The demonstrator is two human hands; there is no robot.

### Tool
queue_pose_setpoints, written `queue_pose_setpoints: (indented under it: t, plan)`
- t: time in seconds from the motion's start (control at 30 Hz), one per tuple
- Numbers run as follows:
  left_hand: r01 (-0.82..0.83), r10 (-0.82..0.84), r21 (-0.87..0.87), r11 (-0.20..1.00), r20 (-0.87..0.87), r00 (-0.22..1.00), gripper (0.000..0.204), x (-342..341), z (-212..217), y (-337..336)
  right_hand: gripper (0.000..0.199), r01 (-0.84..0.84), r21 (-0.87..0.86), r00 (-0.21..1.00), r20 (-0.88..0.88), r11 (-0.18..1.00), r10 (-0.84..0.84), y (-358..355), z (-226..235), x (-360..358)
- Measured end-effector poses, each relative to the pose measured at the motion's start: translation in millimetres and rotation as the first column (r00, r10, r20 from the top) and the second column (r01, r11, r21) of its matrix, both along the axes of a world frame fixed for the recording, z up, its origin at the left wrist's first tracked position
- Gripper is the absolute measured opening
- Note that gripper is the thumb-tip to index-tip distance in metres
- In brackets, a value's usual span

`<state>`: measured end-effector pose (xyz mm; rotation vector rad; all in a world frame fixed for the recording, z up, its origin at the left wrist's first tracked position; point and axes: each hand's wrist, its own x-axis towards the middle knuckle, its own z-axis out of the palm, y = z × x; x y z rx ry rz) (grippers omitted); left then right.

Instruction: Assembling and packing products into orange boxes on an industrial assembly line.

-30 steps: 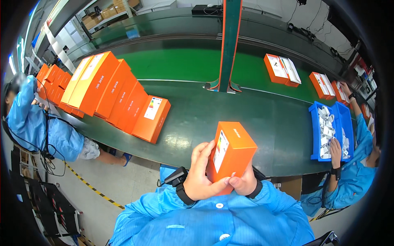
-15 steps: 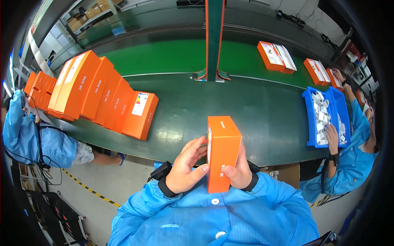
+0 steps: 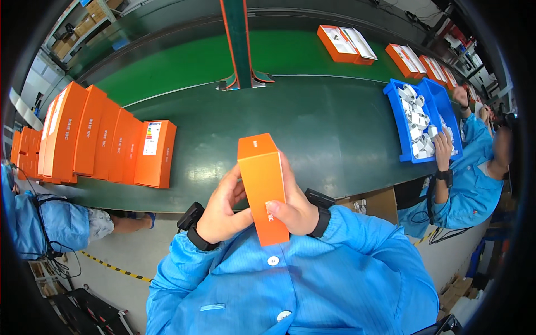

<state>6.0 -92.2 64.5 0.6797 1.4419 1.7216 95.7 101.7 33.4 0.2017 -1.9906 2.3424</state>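
An upright orange carton (image 3: 262,184) is held in front of my chest, tilted slightly, its top end toward the table. My right hand (image 3: 296,209) grips its right side, the thumb pressed on the front face and the fingers hidden behind. My left hand (image 3: 223,212) bears on the left side, with thumb and curled fingertips against the carton's edge. Both wrists wear black bands. To the left, a row of closed orange cartons (image 3: 156,156) leans together on the dark green table (image 3: 312,134); the nearest one carries a white label.
Blue bins (image 3: 403,120) with white parts stand at the right, where a co-worker's hand (image 3: 443,148) reaches in. Open orange boxes (image 3: 347,44) lie along the green belt (image 3: 184,72) beyond. A green post (image 3: 239,44) rises at the table's far side. Another person sits at the left.
My view has swung to the right. The carton has turned a little in my hands and now leans left at its top. My left hand sits closer against its side.
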Motion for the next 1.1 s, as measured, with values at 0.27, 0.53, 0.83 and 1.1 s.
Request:
queue_pose_setpoints:
  t: [0.27,0.53,0.83,1.1]
  plan:
    - [-0.296,0.288,0.22,0.929,0.068,0.955,0.102,7,-10,14,0.1,0.061,-0.144,0.997,0.053,0.988,-0.053,22,26,-7]
    - [-0.447,0.436,0.214,0.868,0.097,0.894,0.094,6,-34,2,0.099,0.22,-0.125,0.973,-0.042,0.967,-0.227,49,34,-5]
    - [-0.549,0.449,0.228,0.804,0.372,0.812,0.074,-4,-33,-9,0.089,0.393,0.902,0.808,-0.245,0.18,-0.536,143,17,-36]
    - [-0.54,0.441,0.184,0.822,0.395,0.806,0.073,5,-35,9,0.077,0.521,0.841,0.83,-0.46,0.145,-0.315,119,18,-28]
